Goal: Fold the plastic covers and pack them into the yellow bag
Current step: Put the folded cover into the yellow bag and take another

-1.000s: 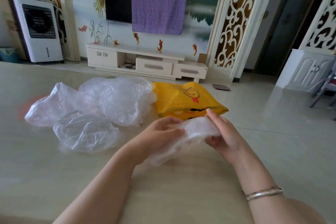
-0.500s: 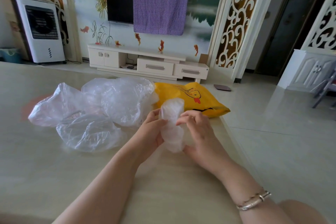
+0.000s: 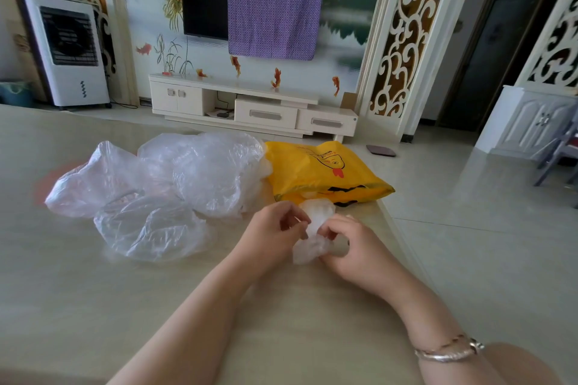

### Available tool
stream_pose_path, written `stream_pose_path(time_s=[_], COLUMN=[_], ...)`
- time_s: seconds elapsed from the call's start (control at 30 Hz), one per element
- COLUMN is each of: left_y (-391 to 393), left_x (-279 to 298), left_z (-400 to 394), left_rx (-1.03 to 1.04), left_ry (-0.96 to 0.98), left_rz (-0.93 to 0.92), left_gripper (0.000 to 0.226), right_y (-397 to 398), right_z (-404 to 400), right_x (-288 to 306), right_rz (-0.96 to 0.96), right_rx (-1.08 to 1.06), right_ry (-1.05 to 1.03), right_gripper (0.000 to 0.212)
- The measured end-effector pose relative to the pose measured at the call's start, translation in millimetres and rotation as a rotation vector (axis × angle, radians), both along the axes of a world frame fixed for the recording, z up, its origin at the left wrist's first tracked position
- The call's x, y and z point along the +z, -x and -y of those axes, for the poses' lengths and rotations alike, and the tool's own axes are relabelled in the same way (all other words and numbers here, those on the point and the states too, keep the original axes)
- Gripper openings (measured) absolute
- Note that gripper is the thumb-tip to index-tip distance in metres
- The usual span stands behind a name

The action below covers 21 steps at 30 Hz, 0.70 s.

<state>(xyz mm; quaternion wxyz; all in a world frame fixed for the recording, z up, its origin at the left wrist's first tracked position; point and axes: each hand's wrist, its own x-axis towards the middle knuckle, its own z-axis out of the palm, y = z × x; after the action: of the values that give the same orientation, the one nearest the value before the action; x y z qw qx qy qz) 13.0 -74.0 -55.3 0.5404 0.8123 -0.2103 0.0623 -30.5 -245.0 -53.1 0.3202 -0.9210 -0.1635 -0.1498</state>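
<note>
Plastic cover (image 3: 314, 230), folded small, is pinched between left hand (image 3: 275, 236) and right hand (image 3: 350, 244) above the bench (image 3: 93, 306); yellow bag (image 3: 322, 172) at twelve o'clock, loose covers (image 3: 162, 187) at ten.

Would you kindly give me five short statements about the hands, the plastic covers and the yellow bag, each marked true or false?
1. Both hands grip one small bunched plastic cover. True: the left hand and the right hand hold the folded cover between them.
2. The yellow bag stands upright. False: the yellow bag lies flat on the table.
3. Loose clear plastic covers lie left of the yellow bag. True: the pile of covers sits there.
4. A bracelet is on the left wrist. False: the bracelet is on the right wrist.
5. The folded cover is already inside the bag. False: it is in the hands, in front of the bag.
</note>
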Motion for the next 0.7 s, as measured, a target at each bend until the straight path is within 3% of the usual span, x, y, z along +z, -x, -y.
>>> stream_pose_path(time_s=[0.27,0.57,0.7], left_y=[5.2,-1.5,-4.7], left_x=[4.1,-6.2,-7.9], left_z=[2.0,3.7,6.3], left_rx=[0.024,0.042,0.067], left_ry=[-0.04,-0.16,-0.163], left_rz=[-0.17,-0.157,-0.176], left_gripper=[0.033,0.028,0.03], right_y=[-3.8,-26.6,-17.0], right_z=[2.5,2.2,-1.5], right_x=[3.3,-3.8,1.4], right_rz=[-0.148,-0.104,0.064], right_rx=[-0.123,-0.419,-0.246], right_ry=[-0.213,-0.191,-0.279], right_gripper=[0.044,0.026,0.025])
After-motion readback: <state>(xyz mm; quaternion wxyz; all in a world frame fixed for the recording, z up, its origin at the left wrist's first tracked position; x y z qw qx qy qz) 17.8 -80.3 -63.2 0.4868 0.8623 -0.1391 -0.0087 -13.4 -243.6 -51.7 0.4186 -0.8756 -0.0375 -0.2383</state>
